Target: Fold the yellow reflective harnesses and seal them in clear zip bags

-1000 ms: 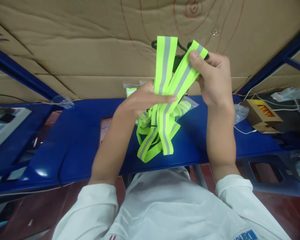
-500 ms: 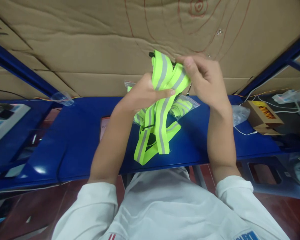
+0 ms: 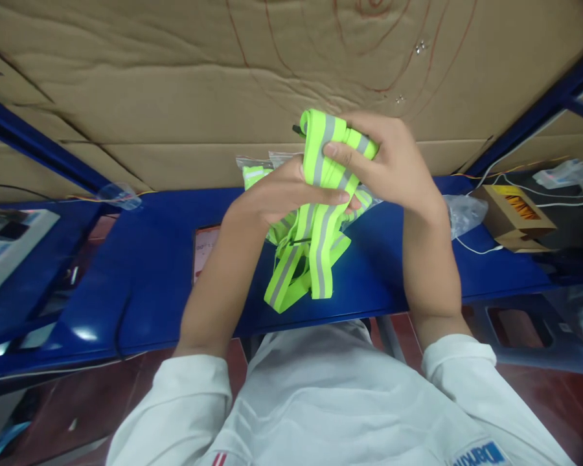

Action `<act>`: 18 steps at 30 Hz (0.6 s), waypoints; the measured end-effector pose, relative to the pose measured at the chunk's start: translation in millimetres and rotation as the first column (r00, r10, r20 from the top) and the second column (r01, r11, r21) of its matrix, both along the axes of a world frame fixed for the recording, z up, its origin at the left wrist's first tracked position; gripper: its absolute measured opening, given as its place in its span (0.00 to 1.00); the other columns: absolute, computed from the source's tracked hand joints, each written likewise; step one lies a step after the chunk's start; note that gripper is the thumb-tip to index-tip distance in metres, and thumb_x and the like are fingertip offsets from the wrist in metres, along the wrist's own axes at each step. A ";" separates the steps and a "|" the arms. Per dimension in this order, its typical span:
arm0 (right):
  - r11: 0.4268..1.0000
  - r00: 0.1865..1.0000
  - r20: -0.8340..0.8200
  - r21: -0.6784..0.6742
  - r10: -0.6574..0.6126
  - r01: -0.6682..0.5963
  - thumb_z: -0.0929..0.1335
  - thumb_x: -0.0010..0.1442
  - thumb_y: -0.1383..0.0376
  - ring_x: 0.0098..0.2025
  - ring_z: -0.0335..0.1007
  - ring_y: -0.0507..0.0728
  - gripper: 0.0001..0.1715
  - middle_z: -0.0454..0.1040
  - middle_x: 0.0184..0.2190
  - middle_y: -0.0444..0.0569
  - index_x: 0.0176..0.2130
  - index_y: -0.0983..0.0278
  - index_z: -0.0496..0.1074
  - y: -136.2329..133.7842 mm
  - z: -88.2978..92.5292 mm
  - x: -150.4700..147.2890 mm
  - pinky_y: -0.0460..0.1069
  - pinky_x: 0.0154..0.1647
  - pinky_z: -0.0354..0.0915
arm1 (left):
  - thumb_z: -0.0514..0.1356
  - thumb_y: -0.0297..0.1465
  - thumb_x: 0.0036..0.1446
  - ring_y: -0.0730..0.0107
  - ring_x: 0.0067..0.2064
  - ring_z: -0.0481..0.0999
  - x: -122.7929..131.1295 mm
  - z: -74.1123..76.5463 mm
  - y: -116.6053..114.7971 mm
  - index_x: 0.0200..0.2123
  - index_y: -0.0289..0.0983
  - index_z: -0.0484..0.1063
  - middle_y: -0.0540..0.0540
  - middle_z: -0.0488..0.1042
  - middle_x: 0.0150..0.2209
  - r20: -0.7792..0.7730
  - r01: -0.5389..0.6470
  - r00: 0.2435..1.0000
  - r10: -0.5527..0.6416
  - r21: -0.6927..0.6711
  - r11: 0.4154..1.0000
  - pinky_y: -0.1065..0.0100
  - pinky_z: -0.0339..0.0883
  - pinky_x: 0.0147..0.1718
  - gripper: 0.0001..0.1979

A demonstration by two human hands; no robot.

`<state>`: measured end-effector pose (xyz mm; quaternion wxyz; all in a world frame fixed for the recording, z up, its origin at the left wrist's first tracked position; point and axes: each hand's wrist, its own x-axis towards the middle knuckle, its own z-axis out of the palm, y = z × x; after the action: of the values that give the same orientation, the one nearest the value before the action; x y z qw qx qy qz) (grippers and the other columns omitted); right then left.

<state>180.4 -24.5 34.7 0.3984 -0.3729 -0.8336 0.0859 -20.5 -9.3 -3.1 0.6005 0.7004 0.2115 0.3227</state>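
Strap of reflective webbing [image 3: 324, 226], now folded shorter, gripped in left hand [image 3: 284, 191] and right hand [image 3: 391, 158], thus seemingly more compact.

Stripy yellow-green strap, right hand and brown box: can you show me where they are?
Yellow-green strap [image 3: 322, 236]: head view, on its hanging part.
Right hand [image 3: 393, 162]: head view, on the middle of the hand.
Brown box [image 3: 508, 223]: head view, on the cardboard beside its window.
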 end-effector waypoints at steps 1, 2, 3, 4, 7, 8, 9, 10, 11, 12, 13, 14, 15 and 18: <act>1.000 0.999 -0.034 -0.011 0.007 -0.008 0.67 0.72 0.37 0.43 0.75 0.62 0.29 0.81 0.40 0.48 0.42 0.57 0.80 0.3 0.4 0.8 0.56 0.51 0.71 | 0.77 0.35 0.54 0.54 0.43 0.87 0.5 0.2 -0.7 0.43 0.36 0.80 0.44 0.84 0.38 0.016 0.019 1.000 -0.018 -0.022 1.000 0.57 0.83 0.45 0.16; 1.000 0.997 -0.079 -0.016 0.015 -0.016 0.67 0.71 0.36 0.40 0.73 0.61 0.30 0.79 0.37 0.47 0.40 0.58 0.79 0.7 0.4 1.1 0.56 0.48 0.71 | 0.78 0.34 0.54 0.53 0.43 0.87 1.0 0.1 -1.1 0.42 0.35 0.81 0.44 0.84 0.37 0.036 0.031 0.999 -0.030 -0.037 0.999 0.57 0.83 0.45 0.16; 0.999 0.991 -0.132 -0.021 0.026 -0.029 0.68 0.71 0.36 0.38 0.71 0.59 0.30 0.76 0.35 0.47 0.38 0.59 0.78 1.0 0.2 0.8 0.55 0.45 0.69 | 0.78 0.34 0.54 0.54 0.43 0.87 1.6 -0.5 -1.2 0.42 0.35 0.81 0.43 0.84 0.37 0.057 0.042 0.998 -0.039 -0.048 0.998 0.58 0.83 0.45 0.16; 0.999 0.982 -0.187 -0.028 0.037 -0.043 0.69 0.70 0.37 0.35 0.68 0.58 0.30 0.74 0.32 0.46 0.37 0.60 0.77 1.2 -0.3 0.0 0.54 0.41 0.67 | 0.78 0.34 0.54 0.54 0.42 0.87 2.2 -1.3 -1.2 0.42 0.35 0.81 0.43 0.84 0.38 0.073 0.052 0.996 -0.048 -0.058 0.997 0.59 0.83 0.45 0.15; 0.991 0.948 -0.318 -0.123 0.013 -0.055 0.71 0.68 0.36 0.28 0.61 0.55 0.33 0.66 0.26 0.44 0.30 0.60 0.72 0.7 -1.7 -4.9 0.52 0.31 0.59 | 0.78 0.35 0.55 0.58 0.40 0.86 4.8 -4.4 -0.6 0.43 0.36 0.81 0.43 0.84 0.40 0.091 0.085 0.993 -0.077 -0.092 0.992 0.60 0.82 0.44 0.16; 0.985 0.935 -0.353 -0.169 -0.018 -0.045 0.71 0.66 0.35 0.27 0.60 0.55 0.34 0.65 0.25 0.44 0.28 0.60 0.71 0.3 -1.8 -6.8 0.52 0.29 0.57 | 0.78 0.36 0.55 0.59 0.39 0.86 5.8 -5.3 -0.4 0.44 0.37 0.81 0.43 0.84 0.41 0.098 0.091 0.992 -0.081 -0.101 0.991 0.60 0.82 0.43 0.16; 0.977 0.923 -0.381 -0.212 -0.053 -0.031 0.72 0.64 0.33 0.26 0.60 0.56 0.35 0.65 0.25 0.45 0.27 0.59 0.70 -0.3 -1.8 -8.6 0.52 0.27 0.57 | 0.78 0.36 0.56 0.60 0.38 0.86 6.6 -6.0 -0.2 0.45 0.37 0.82 0.43 0.84 0.41 0.109 0.092 0.991 -0.080 -0.107 0.990 0.61 0.81 0.42 0.17; 0.969 0.910 -0.405 -0.245 -0.088 -0.016 0.72 0.62 0.32 0.26 0.61 0.56 0.36 0.67 0.25 0.46 0.27 0.58 0.69 -0.8 -1.6 -10.1 0.53 0.25 0.56 | 0.78 0.36 0.57 0.62 0.38 0.85 7.3 -6.5 0.0 0.46 0.37 0.82 0.43 0.84 0.42 0.116 0.092 0.990 -0.079 -0.109 0.990 0.61 0.81 0.42 0.17; 0.963 0.899 -0.424 -0.270 -0.112 -0.008 0.73 0.61 0.31 0.27 0.62 0.57 0.37 0.68 0.25 0.47 0.26 0.58 0.69 -1.3 -1.2 -11.4 0.53 0.25 0.57 | 0.77 0.36 0.58 0.62 0.37 0.85 7.8 -6.8 0.2 0.47 0.37 0.82 0.43 0.83 0.42 0.117 0.088 0.990 -0.076 -0.104 0.991 0.61 0.81 0.41 0.16; 0.960 0.890 -0.439 -0.279 -0.125 -0.003 0.73 0.60 0.31 0.27 0.63 0.57 0.37 0.69 0.25 0.47 0.26 0.58 0.69 -1.6 -0.7 -12.2 0.53 0.25 0.58 | 0.76 0.36 0.59 0.63 0.37 0.84 8.0 -6.9 0.3 0.47 0.36 0.81 0.43 0.83 0.42 0.107 0.080 0.992 -0.070 -0.095 0.992 0.60 0.82 0.41 0.16; 0.962 0.883 -0.451 -0.274 -0.132 0.004 0.73 0.59 0.31 0.28 0.63 0.57 0.37 0.69 0.25 0.47 0.25 0.58 0.68 -1.6 -0.3 -12.6 0.54 0.26 0.59 | 0.75 0.36 0.59 0.62 0.37 0.85 8.0 -7.0 0.5 0.47 0.37 0.81 0.43 0.83 0.41 0.085 0.067 0.995 -0.060 -0.088 0.994 0.59 0.82 0.42 0.15; 0.964 0.878 -0.458 -0.264 -0.142 0.018 0.74 0.59 0.31 0.28 0.64 0.58 0.37 0.69 0.25 0.47 0.24 0.58 0.68 -1.2 -0.1 -12.5 0.54 0.27 0.61 | 0.75 0.36 0.60 0.61 0.38 0.85 7.9 -7.1 0.5 0.47 0.37 0.80 0.43 0.83 0.41 0.053 0.052 0.997 -0.048 -0.083 0.995 0.58 0.83 0.42 0.15; 0.966 0.872 -0.463 -0.256 -0.155 0.036 0.74 0.59 0.31 0.28 0.65 0.58 0.37 0.68 0.24 0.47 0.24 0.57 0.68 -0.3 -0.3 -11.9 0.55 0.28 0.63 | 0.74 0.37 0.61 0.59 0.38 0.85 7.9 -7.3 0.4 0.46 0.37 0.80 0.43 0.83 0.40 0.019 0.036 0.999 -0.035 -0.079 0.996 0.57 0.83 0.43 0.15; 0.953 0.867 -0.475 -0.305 -0.150 -0.002 0.74 0.59 0.33 0.33 0.73 0.63 0.34 0.75 0.28 0.49 0.25 0.57 0.70 6.7 -3.8 -7.6 0.58 0.33 0.71 | 0.73 0.39 0.61 0.56 0.40 0.86 9.2 -7.9 -1.6 0.45 0.37 0.78 0.42 0.84 0.40 -0.025 0.010 1.000 -0.011 -0.059 0.998 0.55 0.84 0.42 0.15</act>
<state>172.8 -17.9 30.9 0.5404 -0.4257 -0.6670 0.2860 -11.3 -11.0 -11.1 0.6198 0.6876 0.2248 0.3042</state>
